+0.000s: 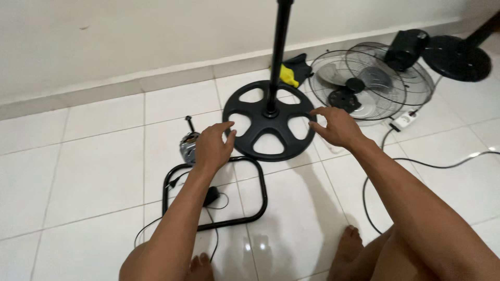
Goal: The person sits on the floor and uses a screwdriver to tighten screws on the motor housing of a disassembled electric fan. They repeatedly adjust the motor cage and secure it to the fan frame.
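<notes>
Black plastic fan base (269, 122), round with cut-outs, lies flat on the tiled floor (94, 171), its pole (279, 47) upright at centre. Left hand (212, 147) and right hand (337, 126) spread open at opposite rim edges, fingertips touching, nothing gripped. Judgement: even two-sided hold keeps pole plumb. No containers visible.

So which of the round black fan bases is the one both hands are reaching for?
The spoked base with the upright pole, between the left hand and right hand. The solid base lies far right, untouched.

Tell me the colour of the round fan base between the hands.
Black; the round fan base shows plainly in the head view.
</notes>
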